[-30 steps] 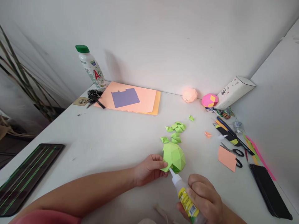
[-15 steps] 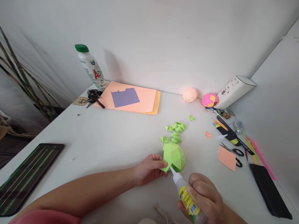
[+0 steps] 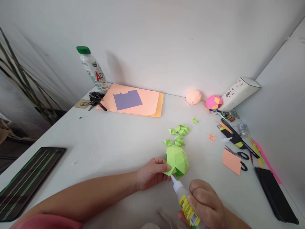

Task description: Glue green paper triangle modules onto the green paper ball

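Note:
My left hand (image 3: 154,173) pinches the lower left edge of a light green, faceted paper ball (image 3: 177,159), which has an open gap at its lower side. In my right hand (image 3: 207,202) is a white glue bottle (image 3: 188,206) with a yellow label, tilted so its nozzle meets the ball's lower edge near my left fingertips. Whether glue is coming out is too small to tell. Just beyond the ball lie several small folded green paper pieces (image 3: 182,129).
Scissors (image 3: 241,155) lie partly under an orange paper (image 3: 231,161) on the right, near pens (image 3: 240,136) and a black case (image 3: 275,194). Paper sheets (image 3: 150,109), a bottle (image 3: 92,70) and keys (image 3: 96,99) sit at the back left. A tablet (image 3: 33,181) lies left.
The glue bottle in my right hand has shifted slightly left and down, its nozzle moving from the gap's edge to the ball's lower corner. My left hand has stayed put.

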Available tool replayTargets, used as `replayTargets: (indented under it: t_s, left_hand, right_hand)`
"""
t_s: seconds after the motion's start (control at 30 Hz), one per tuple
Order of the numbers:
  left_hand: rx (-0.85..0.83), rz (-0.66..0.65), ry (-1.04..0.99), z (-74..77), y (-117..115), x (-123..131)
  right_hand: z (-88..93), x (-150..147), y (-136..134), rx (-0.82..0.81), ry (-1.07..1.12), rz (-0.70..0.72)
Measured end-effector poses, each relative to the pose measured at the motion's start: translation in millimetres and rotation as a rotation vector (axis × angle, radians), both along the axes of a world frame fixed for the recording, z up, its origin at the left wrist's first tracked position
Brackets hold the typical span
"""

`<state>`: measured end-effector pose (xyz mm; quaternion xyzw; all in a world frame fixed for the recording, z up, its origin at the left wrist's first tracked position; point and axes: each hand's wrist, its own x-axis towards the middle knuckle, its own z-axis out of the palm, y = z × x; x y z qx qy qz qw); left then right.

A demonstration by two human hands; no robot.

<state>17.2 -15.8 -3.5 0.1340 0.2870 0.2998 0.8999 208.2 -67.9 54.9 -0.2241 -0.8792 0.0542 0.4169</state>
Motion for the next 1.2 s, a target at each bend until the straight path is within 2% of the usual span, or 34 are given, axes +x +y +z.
replayTargets:
  t_s: [0.17, 0.47, 1.2]
  left_hand:
    - [0.015, -0.003, -0.012, 0.0, -0.2, 0.5]
    - [0.025, -0.011, -0.012, 4.3, 0.1, 0.1]
    - [0.045, -0.025, -0.027, 0.7, -0.3, -0.1]
  right_hand:
    - [-0.3, 2.2, -0.7, -0.012, -0.011, -0.064]
    - [1.6, 1.6, -0.5, -0.024, -0.001, -0.096]
    - [4.9, 1.2, -0.2, -0.036, 0.000, -0.114]
